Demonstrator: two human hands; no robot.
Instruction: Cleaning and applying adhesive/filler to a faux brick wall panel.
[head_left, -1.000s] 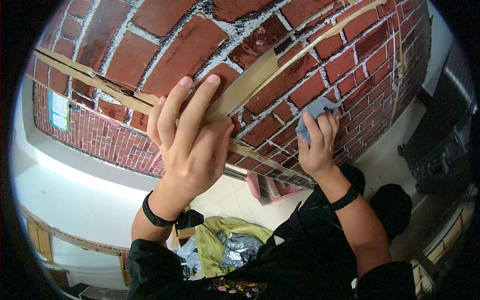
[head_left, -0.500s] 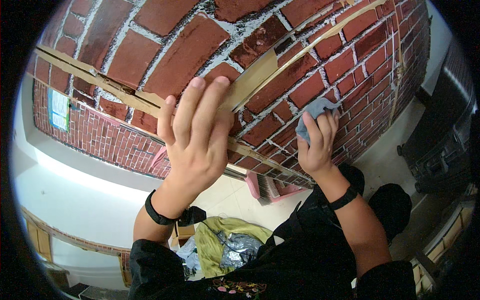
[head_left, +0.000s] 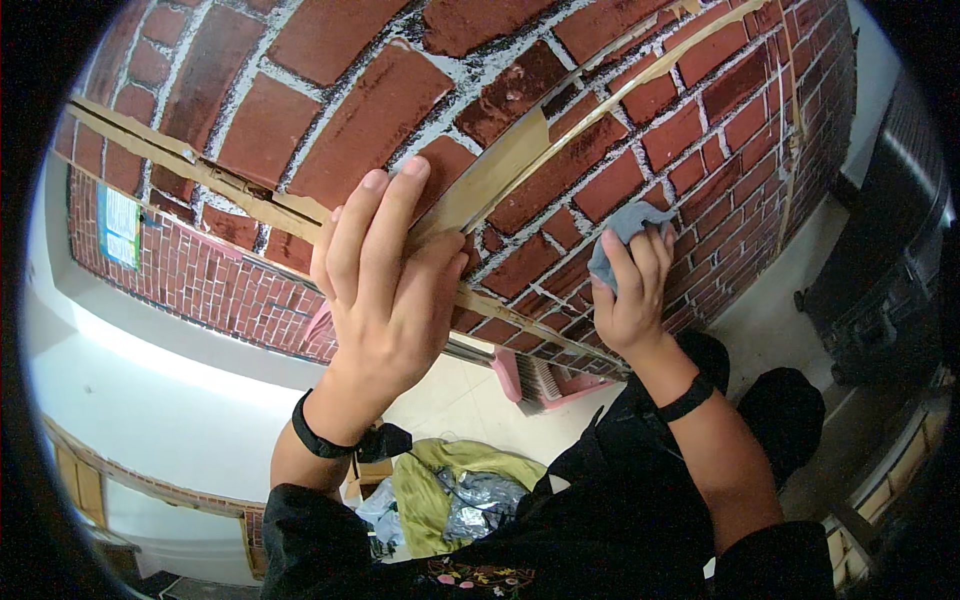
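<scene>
A brick-patterned covering (head_left: 370, 115) with red bricks and white joints spreads over the large surface before me. Strips of tan tape (head_left: 510, 165) run across it, wrinkled and torn at the edges, and meet near my left hand. My left hand (head_left: 385, 290) lies on this meeting point with its fingers stretched out; the fingertips touch the brick pattern and the palm hides part of the tape. Farther right, my right hand (head_left: 635, 290) has its fingers bent round a crumpled grey-blue cloth (head_left: 628, 228), which lies against the brick pattern.
Below the surface's edge, a pink dustpan (head_left: 510, 378) with a comb-like edge stands on the pale floor. An olive-green bag (head_left: 425, 485) with clear plastic lies near my body. On the right stands a black suitcase-like object (head_left: 880, 250). Another brick-patterned strip (head_left: 220, 270) runs along the left.
My left hand has slid slightly to the left, its two longest fingers closer together and its thumb side more in view. My right hand with the cloth has hardly moved.
</scene>
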